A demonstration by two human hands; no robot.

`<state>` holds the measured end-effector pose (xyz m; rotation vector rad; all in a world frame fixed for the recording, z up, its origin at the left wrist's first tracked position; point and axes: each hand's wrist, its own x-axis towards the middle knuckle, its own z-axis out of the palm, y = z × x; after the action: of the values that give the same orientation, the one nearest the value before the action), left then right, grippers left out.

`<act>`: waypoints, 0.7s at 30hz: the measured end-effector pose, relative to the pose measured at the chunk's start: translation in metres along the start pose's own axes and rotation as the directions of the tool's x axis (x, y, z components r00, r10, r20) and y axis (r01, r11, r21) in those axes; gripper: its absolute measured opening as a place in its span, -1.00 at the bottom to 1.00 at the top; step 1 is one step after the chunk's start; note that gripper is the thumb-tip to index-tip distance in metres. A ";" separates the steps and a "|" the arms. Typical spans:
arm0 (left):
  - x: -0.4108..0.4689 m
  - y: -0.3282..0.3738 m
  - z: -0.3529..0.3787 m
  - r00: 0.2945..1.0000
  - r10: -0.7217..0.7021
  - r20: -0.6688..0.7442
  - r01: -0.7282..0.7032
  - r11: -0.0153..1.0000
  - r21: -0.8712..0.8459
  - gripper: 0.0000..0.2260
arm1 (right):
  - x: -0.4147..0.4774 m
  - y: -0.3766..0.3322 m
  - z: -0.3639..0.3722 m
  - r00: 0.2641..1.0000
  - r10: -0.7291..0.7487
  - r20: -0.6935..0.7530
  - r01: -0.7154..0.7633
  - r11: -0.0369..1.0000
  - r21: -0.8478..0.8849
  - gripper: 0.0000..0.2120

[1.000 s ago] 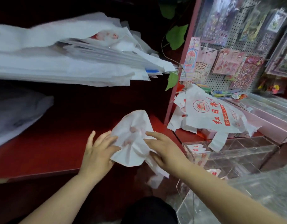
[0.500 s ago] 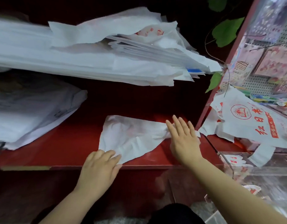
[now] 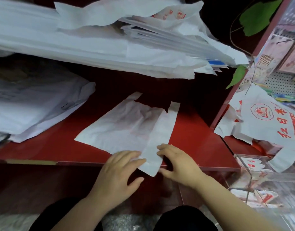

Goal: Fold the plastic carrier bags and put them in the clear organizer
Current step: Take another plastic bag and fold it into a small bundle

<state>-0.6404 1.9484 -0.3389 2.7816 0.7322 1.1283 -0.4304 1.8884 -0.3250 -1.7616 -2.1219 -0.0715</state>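
Both hands lie released on the bag's near edge: the left hand [image 3: 120, 174] presses it flat, and the right hand [image 3: 178, 165] rests its fingers on the folded strip. The bag [image 3: 126, 129] is spread on the red shelf [image 3: 193, 139], one corner overhanging. The organizer [image 3: 280, 179] stands to the right. A stack [image 3: 93, 47] of bags lies beyond.

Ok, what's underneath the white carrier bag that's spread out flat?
Only the red shelf shows around the carrier bag, whose near corner overhangs the front edge. Anything beneath its middle is covered.
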 end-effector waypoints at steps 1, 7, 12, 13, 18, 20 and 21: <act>0.001 -0.009 -0.002 1.000 -0.007 0.017 0.006 0.998 0.055 -0.56 | -0.005 0.003 0.000 0.999 0.013 -0.037 -0.011 0.998 0.055 -0.66; 0.000 -0.060 -0.013 0.968 -0.097 0.230 0.000 0.921 0.389 -0.28 | -0.036 0.017 -0.005 0.977 0.083 -0.198 -0.049 0.984 0.169 -0.66; -0.004 -0.052 -0.012 0.953 -0.145 0.265 0.032 0.921 0.389 -0.19 | -0.041 0.018 0.007 0.971 -0.036 -0.238 0.007 0.992 -0.123 -0.63; -0.004 -0.050 -0.012 0.953 -0.146 0.267 0.036 0.925 0.378 -0.19 | -0.040 0.018 0.009 0.965 -0.015 -0.263 -0.011 0.995 -0.097 -0.72; -0.014 -0.060 -0.026 0.955 -0.206 0.215 0.187 0.976 0.107 -0.43 | -0.039 0.018 0.003 0.937 0.148 -0.318 -0.109 0.985 0.135 -0.74; -0.016 -0.064 -0.037 0.935 -0.311 0.172 0.336 0.931 -0.142 -0.51 | -0.040 0.020 0.000 0.935 0.174 -0.310 -0.132 0.980 0.152 -0.69; -0.016 -0.065 -0.041 0.917 -0.369 0.153 0.397 0.883 -0.249 -0.42 | -0.039 0.020 -0.001 0.933 0.186 -0.307 -0.144 0.977 0.154 -0.66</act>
<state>-0.7043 1.9938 -0.3336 2.3065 0.9760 0.9228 -0.4052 1.8556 -0.3404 -1.7138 -1.7052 -0.1599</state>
